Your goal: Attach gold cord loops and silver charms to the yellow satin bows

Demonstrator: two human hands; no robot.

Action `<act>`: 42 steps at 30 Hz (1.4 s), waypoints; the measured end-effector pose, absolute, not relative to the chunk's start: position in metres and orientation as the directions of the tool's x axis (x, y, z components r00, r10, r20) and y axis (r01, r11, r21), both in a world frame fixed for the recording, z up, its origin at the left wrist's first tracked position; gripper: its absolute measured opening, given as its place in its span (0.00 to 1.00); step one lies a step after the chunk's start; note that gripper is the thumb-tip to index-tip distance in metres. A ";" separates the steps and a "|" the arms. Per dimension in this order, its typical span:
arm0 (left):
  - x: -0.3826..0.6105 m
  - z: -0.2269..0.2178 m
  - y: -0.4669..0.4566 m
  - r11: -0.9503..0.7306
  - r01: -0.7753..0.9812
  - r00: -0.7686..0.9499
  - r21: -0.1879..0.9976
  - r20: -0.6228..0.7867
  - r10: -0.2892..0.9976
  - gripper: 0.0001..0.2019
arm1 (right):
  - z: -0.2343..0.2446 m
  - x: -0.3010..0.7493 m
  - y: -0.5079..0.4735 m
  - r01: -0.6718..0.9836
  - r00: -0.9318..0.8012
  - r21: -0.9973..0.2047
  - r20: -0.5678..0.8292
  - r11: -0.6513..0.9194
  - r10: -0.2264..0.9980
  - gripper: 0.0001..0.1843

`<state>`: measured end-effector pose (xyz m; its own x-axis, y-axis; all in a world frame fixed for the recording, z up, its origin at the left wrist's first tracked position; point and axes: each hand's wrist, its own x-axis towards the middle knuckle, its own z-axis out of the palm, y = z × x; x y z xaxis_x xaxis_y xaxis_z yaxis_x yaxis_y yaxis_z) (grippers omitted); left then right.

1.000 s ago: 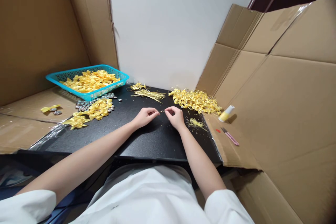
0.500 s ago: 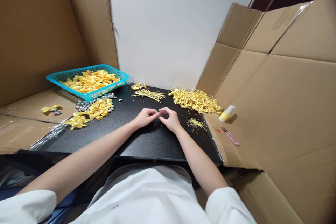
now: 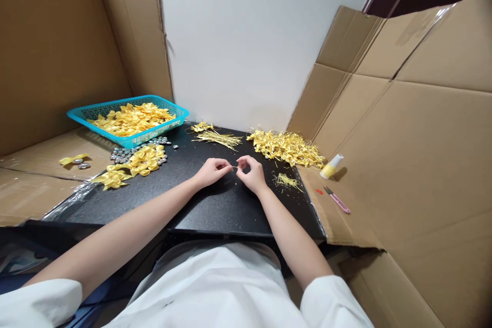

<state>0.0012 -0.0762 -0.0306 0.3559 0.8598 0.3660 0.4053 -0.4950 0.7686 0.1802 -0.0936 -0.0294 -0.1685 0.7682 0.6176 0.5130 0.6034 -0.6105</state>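
Thin gold-yellow strand (image 3: 234, 167) is above the middle of the black speckled tabletop (image 3: 215, 210), stretched across the small gap between the two hands. Left hand (image 3: 212, 171) pinches one end, thumb against index finger; right hand (image 3: 251, 174) pinches the other, fingers curled into a ring. Exact knot or loop too small to tell. This piece looks mid-way: strand in hand, no bow on it that I can see. Far right, big heap of yellow ribbon bows with gold ties (image 3: 286, 147), probably the done ones. Left to do, by the look of it: loose bundle of straight gold strands (image 3: 219, 138) at far centre, yellow satin ribbon bows (image 3: 132, 119) filling the turquoise plastic basket (image 3: 132, 141) at far left, a smaller pile of yellow satin bows (image 3: 148, 159) nearer, shiny silver beads (image 3: 125, 154) beside it. Fine yellow thread clippings (image 3: 287, 181) right of the hands suggest trimming already done. Pink-handled thread snips (image 3: 337, 200) and white-capped bottle with yellow band (image 3: 331, 166) sit at right, both untouched.
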 end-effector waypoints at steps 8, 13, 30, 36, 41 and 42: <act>0.001 -0.031 -0.077 -0.491 0.396 0.355 0.776 0.364 0.861 0.16 | -0.030 0.178 -0.096 0.579 -0.265 -0.558 0.561 0.595 0.784 0.15; 0.001 -0.029 -0.078 -0.494 0.387 0.373 0.779 0.357 0.856 0.16 | -0.038 0.175 -0.094 0.617 -0.328 -0.538 0.487 0.573 0.810 0.10; 0.001 -0.030 -0.076 -0.486 0.386 0.357 0.784 0.360 0.862 0.14 | -0.027 0.178 -0.096 0.701 -0.249 -0.446 0.579 0.557 0.776 0.09; 0.002 -0.029 -0.077 -0.493 0.383 0.358 0.781 0.366 0.859 0.14 | -0.024 0.179 -0.099 0.737 -0.231 -0.379 0.635 0.559 0.737 0.09; 0.001 -0.029 -0.077 -0.494 0.390 0.362 0.777 0.364 0.858 0.14 | -0.026 0.180 -0.098 0.756 -0.240 -0.329 0.664 0.565 0.708 0.07; 0.001 -0.029 -0.076 -0.494 0.392 0.363 0.776 0.363 0.858 0.14 | -0.026 0.180 -0.098 0.759 -0.242 -0.320 0.670 0.566 0.702 0.07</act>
<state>0.0014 -0.0763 -0.0293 0.3627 0.8583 0.3629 0.3921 -0.4938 0.7762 0.1798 -0.0983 -0.0260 -0.2415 0.7024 0.6696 0.7594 0.5664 -0.3203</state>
